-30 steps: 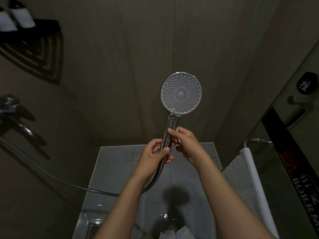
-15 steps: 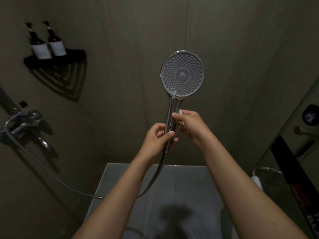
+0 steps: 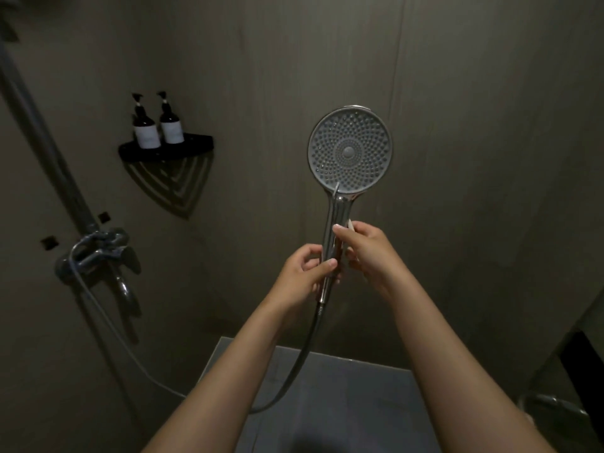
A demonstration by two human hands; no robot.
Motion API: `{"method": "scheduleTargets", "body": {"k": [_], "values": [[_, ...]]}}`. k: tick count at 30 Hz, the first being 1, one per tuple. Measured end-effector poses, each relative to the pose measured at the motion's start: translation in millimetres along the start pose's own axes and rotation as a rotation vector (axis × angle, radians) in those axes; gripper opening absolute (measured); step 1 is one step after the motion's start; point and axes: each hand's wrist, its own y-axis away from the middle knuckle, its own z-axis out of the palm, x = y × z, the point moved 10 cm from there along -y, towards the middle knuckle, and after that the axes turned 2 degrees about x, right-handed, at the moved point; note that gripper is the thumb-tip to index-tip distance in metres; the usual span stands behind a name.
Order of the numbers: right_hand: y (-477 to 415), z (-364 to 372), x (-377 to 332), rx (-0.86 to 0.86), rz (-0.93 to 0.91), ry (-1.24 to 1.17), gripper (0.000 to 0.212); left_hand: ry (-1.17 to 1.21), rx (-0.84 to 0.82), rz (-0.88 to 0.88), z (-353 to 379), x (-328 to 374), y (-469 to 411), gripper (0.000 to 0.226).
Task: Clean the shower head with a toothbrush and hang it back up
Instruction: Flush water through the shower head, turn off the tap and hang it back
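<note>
The round chrome shower head (image 3: 349, 150) stands upright in front of the wall, its grey nozzle face turned toward me. My left hand (image 3: 304, 273) grips the lower part of its chrome handle (image 3: 338, 217). My right hand (image 3: 369, 253) pinches a thin pale toothbrush (image 3: 336, 189) that lies along the handle, its tip touching the bottom edge of the nozzle face. A metal hose (image 3: 294, 371) curves down from the handle and off to the left.
A black corner shelf (image 3: 196, 142) with two dark pump bottles (image 3: 145, 125) is at upper left. Below it the mixer tap (image 3: 98, 253) sits on the left wall under a riser rail (image 3: 42, 135). Grey floor tiles (image 3: 343, 403) lie below.
My view has tilted upward, so the shelf and tap have come further into sight. Both hands keep the same hold and have lifted the shower head higher along the wall.
</note>
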Motion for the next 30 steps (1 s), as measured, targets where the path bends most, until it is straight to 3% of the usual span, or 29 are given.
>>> {"method": "scheduleTargets", "body": {"k": [15, 24, 30], "values": [[-46, 173, 26, -0.301, 0.063, -0.021, 0.033, 0.066, 0.266, 0.019, -155, -2, -1, 0.017], [-137, 313, 79, -0.362, -0.013, 0.12, 0.016, 0.05, 0.368, 0.005, -311, -29, -48, 0.031], [-178, 372, 109, -0.29, -0.095, 0.121, 0.014, 0.057, 0.425, -0.056, -380, -56, -77, 0.03]]}}
